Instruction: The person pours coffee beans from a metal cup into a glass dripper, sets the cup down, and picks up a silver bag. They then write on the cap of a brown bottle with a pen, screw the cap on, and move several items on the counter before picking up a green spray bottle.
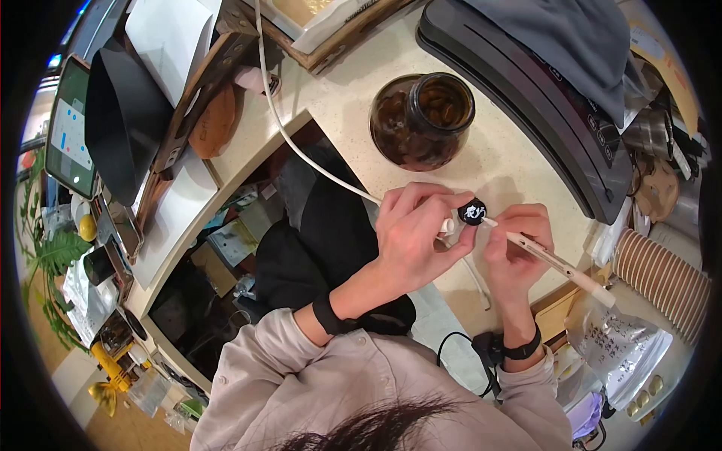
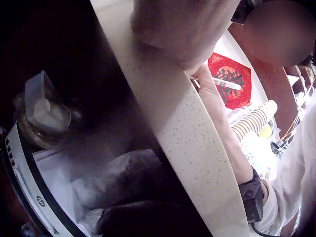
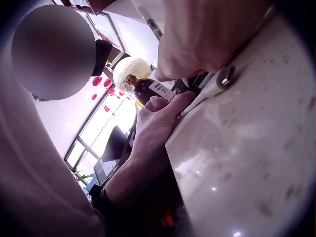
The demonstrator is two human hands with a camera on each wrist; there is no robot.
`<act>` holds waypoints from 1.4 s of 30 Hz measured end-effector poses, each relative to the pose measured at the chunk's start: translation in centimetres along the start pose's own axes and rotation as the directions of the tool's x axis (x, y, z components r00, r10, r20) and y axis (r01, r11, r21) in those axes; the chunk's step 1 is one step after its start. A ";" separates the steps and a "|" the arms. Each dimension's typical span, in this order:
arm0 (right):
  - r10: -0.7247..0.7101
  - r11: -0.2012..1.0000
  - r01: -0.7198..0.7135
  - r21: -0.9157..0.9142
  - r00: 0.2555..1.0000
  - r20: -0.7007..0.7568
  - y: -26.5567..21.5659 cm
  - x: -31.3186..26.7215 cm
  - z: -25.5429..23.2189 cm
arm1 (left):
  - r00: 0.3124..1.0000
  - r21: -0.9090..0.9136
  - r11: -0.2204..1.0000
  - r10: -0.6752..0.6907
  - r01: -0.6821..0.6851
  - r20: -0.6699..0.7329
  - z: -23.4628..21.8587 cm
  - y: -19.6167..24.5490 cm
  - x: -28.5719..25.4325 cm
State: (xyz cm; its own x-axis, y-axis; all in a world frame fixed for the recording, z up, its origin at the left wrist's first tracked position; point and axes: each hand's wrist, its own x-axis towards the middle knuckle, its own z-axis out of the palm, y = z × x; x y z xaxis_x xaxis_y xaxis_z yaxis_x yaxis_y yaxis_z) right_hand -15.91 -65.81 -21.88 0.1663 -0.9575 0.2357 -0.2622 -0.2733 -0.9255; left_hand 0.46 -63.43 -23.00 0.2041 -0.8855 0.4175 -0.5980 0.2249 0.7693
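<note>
Between its thumb and fingers, my left hand (image 1: 410, 239) pinches a small round black piece (image 1: 466, 214) with white marks on its upper face. A small white pen cap (image 1: 447, 225) sits within the same hand, by the palm. My right hand (image 1: 519, 248) grips a pale marker pen (image 1: 553, 261), its tip at the edge of the white marks. Both hands are close together over the front of the cream table (image 1: 519, 180). In the left wrist view the marker pen (image 2: 228, 84) shows past the right hand; the black piece is hidden there.
A brown glass jar (image 1: 391, 124) stands beyond the hands. A long black appliance (image 1: 519, 98) with grey cloth lies to its right. A white cable (image 1: 280, 124) runs toward the left hand. Stacked paper cups (image 1: 662, 263) and a silver pouch (image 1: 620, 349) sit at the right.
</note>
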 end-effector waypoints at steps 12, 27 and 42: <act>0.006 0.999 -0.006 -0.032 1.000 -0.003 0.0 0.1 0.1 | 1.000 -0.014 1.000 -0.003 0.003 -0.001 0.1 -0.1 -0.1; -0.048 0.996 0.049 0.069 0.999 -0.008 0.0 -0.1 -0.3 | 0.999 0.019 0.999 0.033 -0.033 -0.002 0.2 -0.4 -0.2; 0.148 0.972 -0.087 0.220 0.949 -0.279 0.5 0.4 0.5 | 0.996 -0.018 1.000 0.022 -0.020 0.085 -0.8 0.0 0.1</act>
State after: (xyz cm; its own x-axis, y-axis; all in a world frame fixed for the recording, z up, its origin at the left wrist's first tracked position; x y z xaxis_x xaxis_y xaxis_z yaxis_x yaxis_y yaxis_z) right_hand -15.52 -66.29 -22.35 -0.1460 -0.9747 0.1690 -0.0599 -0.1618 -0.9850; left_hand 1.06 -63.21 -22.56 0.1245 -0.9117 0.3916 -0.5877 0.2502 0.7694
